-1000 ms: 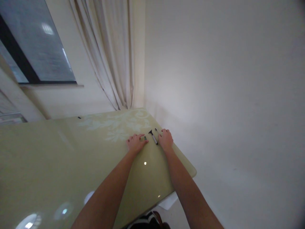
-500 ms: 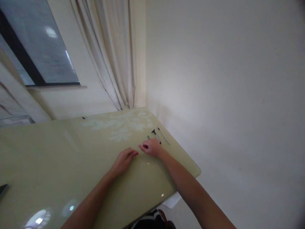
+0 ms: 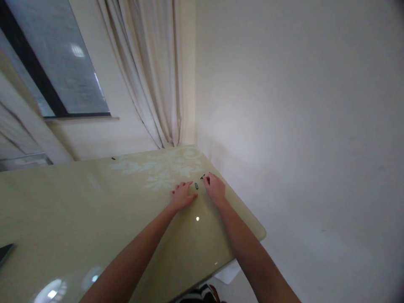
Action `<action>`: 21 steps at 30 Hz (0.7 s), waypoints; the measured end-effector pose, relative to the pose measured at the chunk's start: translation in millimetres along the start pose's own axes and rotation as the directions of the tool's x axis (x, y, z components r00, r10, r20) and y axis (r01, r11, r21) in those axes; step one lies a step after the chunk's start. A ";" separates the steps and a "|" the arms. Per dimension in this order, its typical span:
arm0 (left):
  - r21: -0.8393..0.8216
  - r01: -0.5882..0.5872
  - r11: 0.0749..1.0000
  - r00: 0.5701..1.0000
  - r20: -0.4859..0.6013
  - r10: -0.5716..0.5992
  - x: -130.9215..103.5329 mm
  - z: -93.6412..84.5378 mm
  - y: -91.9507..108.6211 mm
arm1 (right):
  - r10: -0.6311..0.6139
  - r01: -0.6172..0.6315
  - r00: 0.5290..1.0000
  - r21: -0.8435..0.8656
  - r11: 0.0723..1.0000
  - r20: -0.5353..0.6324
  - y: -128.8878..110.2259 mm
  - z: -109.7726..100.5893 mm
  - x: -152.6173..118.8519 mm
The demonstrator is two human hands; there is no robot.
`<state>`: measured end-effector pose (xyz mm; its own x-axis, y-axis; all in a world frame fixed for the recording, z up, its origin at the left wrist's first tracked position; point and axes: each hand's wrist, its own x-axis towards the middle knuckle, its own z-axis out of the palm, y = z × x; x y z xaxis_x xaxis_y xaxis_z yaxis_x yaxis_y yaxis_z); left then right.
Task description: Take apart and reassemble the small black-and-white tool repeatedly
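Observation:
My left hand (image 3: 181, 197) hovers over or rests on the glossy table with fingers spread, holding nothing. Just right of its fingertips lies a small dark rectangular piece with a green tint (image 3: 196, 186). My right hand (image 3: 215, 189) is closed in a pinch at a razor; the razor's black head (image 3: 202, 177) shows left of the fingertips, while its pale handle is hidden by the hand. The slim white toothbrush seen earlier beside the razor is now covered by my right hand.
The pale table (image 3: 94, 219) ends at a rounded right corner near the wall. A small black object (image 3: 113, 158) lies by the far edge, and a dark flat object (image 3: 5, 252) at the left. Beige curtains (image 3: 151, 84) hang behind.
My right hand has moved right and forward onto the razor. The left hand has moved right and forward, its fingers opening, and the small dark piece now shows fully between the hands.

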<state>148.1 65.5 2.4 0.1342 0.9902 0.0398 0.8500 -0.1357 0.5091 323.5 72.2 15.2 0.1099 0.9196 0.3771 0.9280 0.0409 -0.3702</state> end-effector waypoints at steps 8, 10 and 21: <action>-0.001 0.004 1.000 1.000 -0.019 -0.004 24.8 9.6 7.2 | 0.006 -0.009 1.000 -0.123 0.992 -0.026 10.6 9.3 -2.4; -0.021 -0.050 0.999 0.999 0.002 0.050 24.3 3.5 -3.7 | -0.003 0.004 1.000 -0.147 0.989 0.010 12.0 11.6 -2.0; -0.041 -0.040 0.998 0.980 -0.196 0.031 -42.2 -82.3 -168.9 | -0.223 0.210 0.967 0.109 0.971 0.124 -45.0 23.5 -9.2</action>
<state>-43.0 49.5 -14.5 0.0578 0.9730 0.2237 0.8225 -0.1734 0.5417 272.3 71.0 8.4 -0.1452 0.9284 0.3420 0.8857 0.2760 -0.3732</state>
